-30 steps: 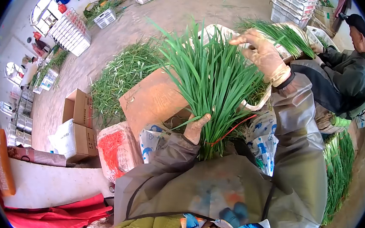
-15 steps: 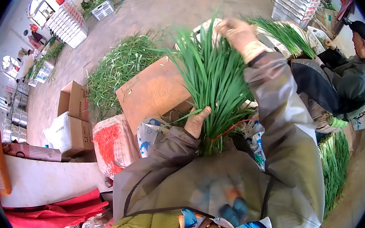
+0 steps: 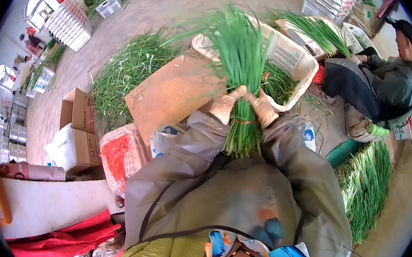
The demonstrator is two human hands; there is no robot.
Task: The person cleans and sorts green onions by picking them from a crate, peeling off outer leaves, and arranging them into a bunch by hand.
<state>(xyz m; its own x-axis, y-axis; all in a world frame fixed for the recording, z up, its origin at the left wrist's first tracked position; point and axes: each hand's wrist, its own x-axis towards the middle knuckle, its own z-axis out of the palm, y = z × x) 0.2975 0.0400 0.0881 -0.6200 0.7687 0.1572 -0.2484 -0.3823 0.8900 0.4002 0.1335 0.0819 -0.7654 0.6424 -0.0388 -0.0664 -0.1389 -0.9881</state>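
Observation:
A thick bundle of green chives (image 3: 244, 58) stands upright in front of my body, its leaf tips blurred and its cut ends pointing down at my lap. A red tie (image 3: 242, 122) circles its lower part. My left hand (image 3: 225, 104) is wrapped round the near-left side of the bundle, just above the tie. Opposite it, my right hand (image 3: 262, 109) grips the right side. Both hands look gloved, and some fingers are hidden behind the leaves. Beyond them, a white plastic basket (image 3: 300, 68) holds loose greens. A brown board (image 3: 169, 96) lies left of the bundle.
Loose greens (image 3: 130, 68) are heaped on the floor at left. Red ties (image 3: 116, 155) lie on a package near my left arm. An opened carton (image 3: 77, 110) stands farther left. Chive bundles (image 3: 369, 192) are piled at right, near a seated co-worker (image 3: 390, 91).
My right hand has come down from the leaf tips to the bundle's lower part. The bundle is now upright between both hands, and the basket behind is more exposed.

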